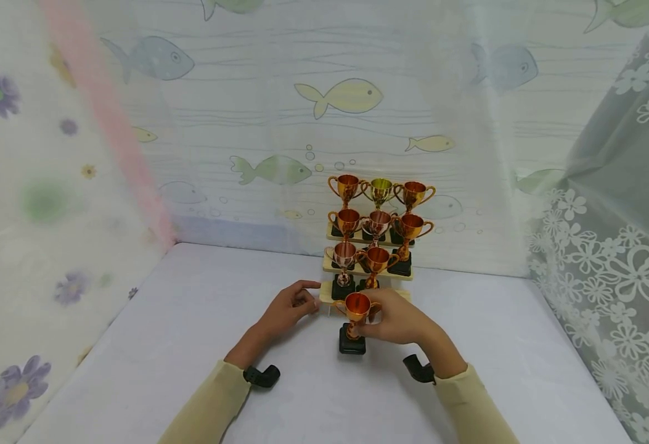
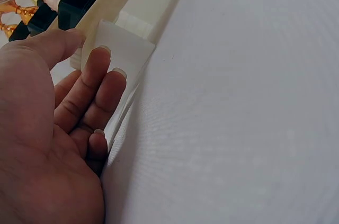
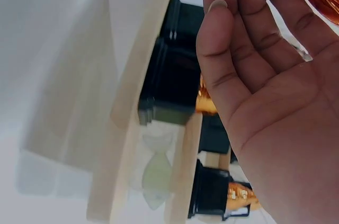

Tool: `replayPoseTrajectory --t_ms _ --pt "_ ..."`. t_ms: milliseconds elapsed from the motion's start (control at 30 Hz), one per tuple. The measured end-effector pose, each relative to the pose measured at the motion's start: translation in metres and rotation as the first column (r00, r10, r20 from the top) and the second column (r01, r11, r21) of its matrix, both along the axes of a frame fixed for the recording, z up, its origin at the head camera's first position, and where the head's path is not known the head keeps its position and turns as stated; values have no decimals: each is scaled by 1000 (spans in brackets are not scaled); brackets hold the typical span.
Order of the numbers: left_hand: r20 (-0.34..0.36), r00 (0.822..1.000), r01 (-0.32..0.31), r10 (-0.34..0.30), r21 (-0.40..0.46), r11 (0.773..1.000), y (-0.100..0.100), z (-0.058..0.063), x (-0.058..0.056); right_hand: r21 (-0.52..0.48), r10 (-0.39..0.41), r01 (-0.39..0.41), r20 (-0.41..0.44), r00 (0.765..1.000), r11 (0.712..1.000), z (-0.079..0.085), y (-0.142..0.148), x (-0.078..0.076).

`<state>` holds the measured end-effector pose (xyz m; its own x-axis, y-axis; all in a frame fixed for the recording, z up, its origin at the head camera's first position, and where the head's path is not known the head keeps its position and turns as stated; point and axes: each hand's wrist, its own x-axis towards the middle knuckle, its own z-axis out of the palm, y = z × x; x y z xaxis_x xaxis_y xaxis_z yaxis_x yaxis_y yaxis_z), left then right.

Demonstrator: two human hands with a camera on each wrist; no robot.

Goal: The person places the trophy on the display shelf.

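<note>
My right hand (image 1: 396, 317) pinches a small orange-gold trophy cup (image 1: 357, 306) by its stem, in front of a stepped wooden stand (image 1: 330, 295). The black base of this cup hangs over the table, and its cup faces up. At the stand's left end is my left hand (image 1: 288, 311), its fingertips touching the lowest step's end, fingers loosely bent. A white support (image 2: 124, 49) shows beneath that step in the left wrist view. On the lowest step stand a pink-gold trophy (image 1: 344, 254) and an orange-gold trophy (image 1: 378, 260). Black bases (image 3: 175, 75) show past my right palm.
Several more trophies fill the two higher steps, among them a yellow-gold trophy (image 1: 381, 192) at the top back. A fish-print curtain (image 1: 219, 123) hangs right behind the stand. The white table (image 1: 191, 345) stretches between flowered curtains at both sides.
</note>
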<state>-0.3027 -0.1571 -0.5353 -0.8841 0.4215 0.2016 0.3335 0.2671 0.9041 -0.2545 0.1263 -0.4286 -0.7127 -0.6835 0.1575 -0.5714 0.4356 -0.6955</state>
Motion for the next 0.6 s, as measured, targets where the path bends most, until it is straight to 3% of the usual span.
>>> replayPoseTrajectory --t_ms 300,600 --pt "-24 1000 -11 11 -6 1000 0 0 1 -23 -35 36 26 999 999 7 16 -3" --pt "-6 1000 -7 7 7 1000 1 2 2 -70 -41 41 -8 999 997 6 30 -8"
